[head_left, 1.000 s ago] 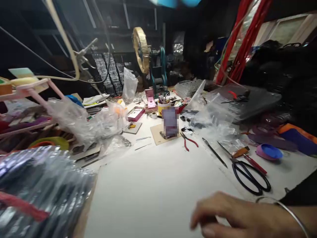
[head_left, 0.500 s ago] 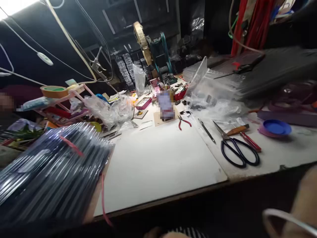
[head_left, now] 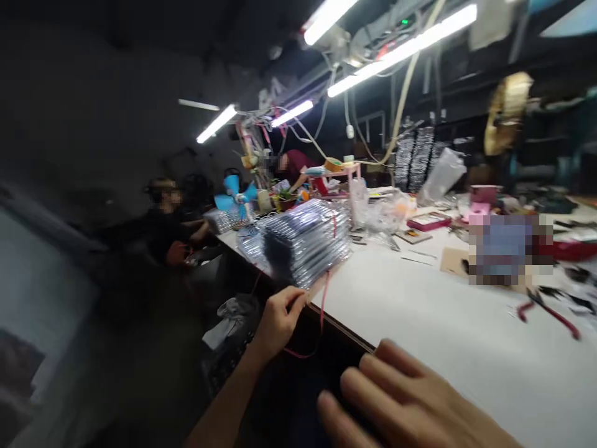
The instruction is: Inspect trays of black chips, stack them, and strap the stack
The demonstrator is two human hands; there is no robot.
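My left hand (head_left: 278,320) is closed at the table's front edge, thumb and fingers pinched together beside the near corner of a stack of plastic-wrapped packs (head_left: 308,239). What it pinches, if anything, is too small to make out. A pink-red string (head_left: 323,305) hangs from the stack over the edge, just right of that hand. My right hand (head_left: 396,398) is nearer to me, over the front edge of the white table (head_left: 410,298); its fingers are apart and nothing is in them.
Red-handled pliers (head_left: 555,317), a pink-framed tray (head_left: 429,221) and clear plastic bags (head_left: 380,218) lie on the table. A blue fan (head_left: 237,198) stands behind the stack. One person (head_left: 165,218) sits at the left; another (head_left: 298,168) leans in farther back.
The view has swung left, so the stack now sits near the middle and the scissors are out of frame. Both my hands have come into clear view, the left at the stack's corner.
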